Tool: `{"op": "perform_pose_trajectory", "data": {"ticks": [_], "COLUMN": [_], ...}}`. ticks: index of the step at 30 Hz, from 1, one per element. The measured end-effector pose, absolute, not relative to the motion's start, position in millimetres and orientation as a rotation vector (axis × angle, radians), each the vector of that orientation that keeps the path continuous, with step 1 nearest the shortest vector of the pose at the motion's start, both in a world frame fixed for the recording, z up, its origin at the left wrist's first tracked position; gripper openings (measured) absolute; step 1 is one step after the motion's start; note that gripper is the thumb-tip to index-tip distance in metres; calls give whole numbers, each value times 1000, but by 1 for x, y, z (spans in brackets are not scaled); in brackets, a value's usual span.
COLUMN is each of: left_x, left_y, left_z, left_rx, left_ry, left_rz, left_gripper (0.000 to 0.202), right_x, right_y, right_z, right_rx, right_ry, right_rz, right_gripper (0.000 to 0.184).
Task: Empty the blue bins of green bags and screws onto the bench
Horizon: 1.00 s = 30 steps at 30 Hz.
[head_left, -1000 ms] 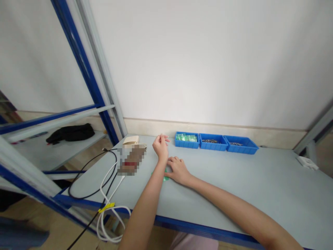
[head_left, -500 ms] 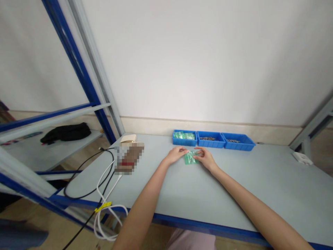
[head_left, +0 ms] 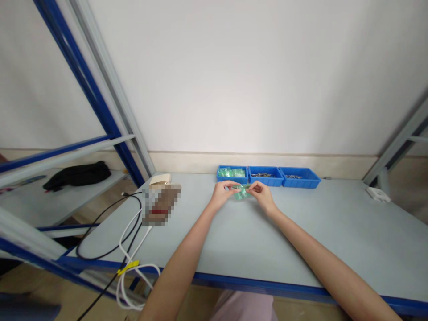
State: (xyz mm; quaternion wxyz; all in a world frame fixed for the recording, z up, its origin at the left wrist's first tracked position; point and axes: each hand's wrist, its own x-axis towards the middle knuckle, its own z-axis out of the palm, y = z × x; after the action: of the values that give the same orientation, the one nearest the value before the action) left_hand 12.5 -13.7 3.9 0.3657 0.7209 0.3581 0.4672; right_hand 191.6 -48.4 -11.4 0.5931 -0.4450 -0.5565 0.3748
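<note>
Fingers of the left hand (head_left: pixel 220 196): bent in and pinching the left side of the green bag (head_left: pixel 242 192), with only a small gap between thumb and pointer.
Fingers of the right hand (head_left: pixel 263 197): curled in close, with the tips pinching the bag's right side near the top.
Gap between the hands: narrow, just the middle of the bag showing.
Green bag: thin, shiny and see-through, near the middle of the tabletop (head_left: pixel 334 232), just in front of the blue bins. I cannot tell if its bottom touches the tabletop, or what is in it.
Left bin (head_left: pixel 232 179): more green bags (head_left: pixel 230 172) lie inside it, just behind the hands.
Middle bin (head_left: pixel 266 182): a pile of small metal bits, right beside the left bin.
Right bin (head_left: pixel 302 183): some metal bits too, mostly at its left end.
Left part of the tabletop: a cream box (head_left: pixel 160 179) at the back, a blurred-out thing (head_left: pixel 162 205) before it, and a white cable (head_left: pixel 142 243) and a black cable by the front edge.
Yellow tag (head_left: pixel 129 266): around the white cable.
Far right: a white block (head_left: pixel 377 194), well apart from the hands.
Side shelf: black cloth (head_left: pixel 80 175) lies on it.
</note>
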Motion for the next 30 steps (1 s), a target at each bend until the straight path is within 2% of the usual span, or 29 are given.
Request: {"op": "perform_pose_trajectory", "data": {"ticks": [6, 8, 11, 16, 22, 30], "left_x": [9, 5, -2, -14, -21, -11], "left_y": [0, 5, 9, 15, 21, 18], "left_z": [-4, -5, -5, -9, -17, -16], "left_rx": [1659, 1650, 1639, 1575, 1668, 1820], "left_ry": [928, 986, 1040, 1359, 1455, 1378], "left_rz": [1317, 1387, 1488, 1748, 1646, 1538], "left_gripper": [28, 24, 23, 28, 14, 13], "right_x": [174, 163, 147, 132, 127, 129], "right_y": [-26, -15, 8, 50, 70, 64], "right_z": [-16, -13, -2, 23, 29, 25], "right_rx": [-1157, -1211, -1257, -1310, -1410, -1586], "right_ry": [-1376, -1541, -1710, -1764, -1941, -2103], "right_rz": [988, 856, 619, 448, 297, 106], "right_gripper": [38, 41, 34, 28, 20, 27]}}
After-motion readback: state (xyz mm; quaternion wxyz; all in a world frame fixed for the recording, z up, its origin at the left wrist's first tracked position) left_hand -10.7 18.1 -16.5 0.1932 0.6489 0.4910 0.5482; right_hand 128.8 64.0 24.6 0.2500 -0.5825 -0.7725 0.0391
